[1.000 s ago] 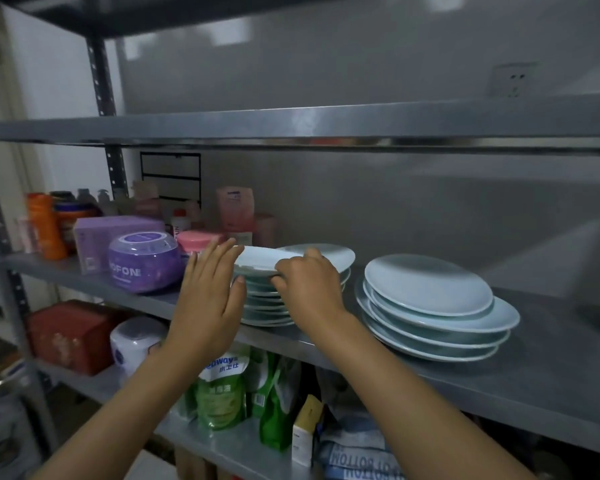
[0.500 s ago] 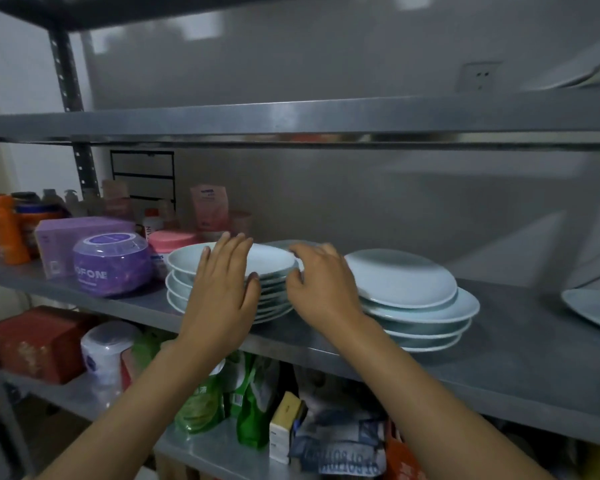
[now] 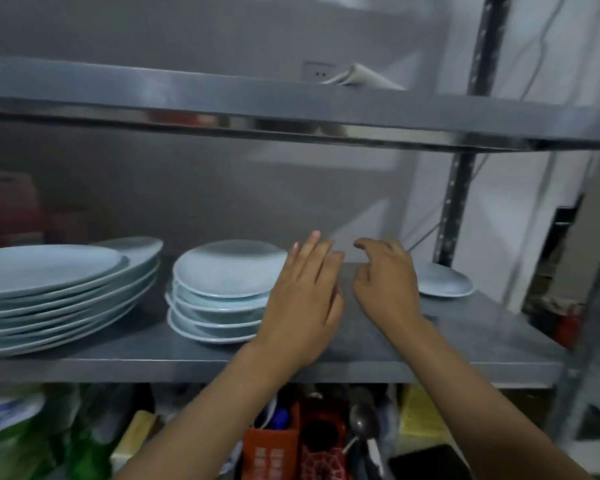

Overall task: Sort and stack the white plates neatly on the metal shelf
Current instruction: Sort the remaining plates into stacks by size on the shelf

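Reaching with both hands empty, left hand (image 3: 302, 303) flat, right hand (image 3: 387, 285) loosely curled, we should grasp the lone plate (image 3: 442, 282) just beyond our right fingers by its rim.

The metal shelf (image 3: 465, 344) is dull grey sheet steel, brushed-looking and mostly matt, though the folded front lip of the upper shelf (image 3: 291, 129) is shinier and throws back blurry reflections. The upright post (image 3: 458, 202) on the right is the same grey metal, punched with holes. The plates look like glazed ceramic, smooth with a soft sheen: the big stack (image 3: 59, 292) on the left, the smaller stack (image 3: 222, 289) in the middle and the single plate (image 3: 444, 282) far right. Down below there's a red plastic basket (image 3: 274, 452), a glossy metal spoon (image 3: 361, 419) and some crinkly plastic bags (image 3: 21, 434) on the left.
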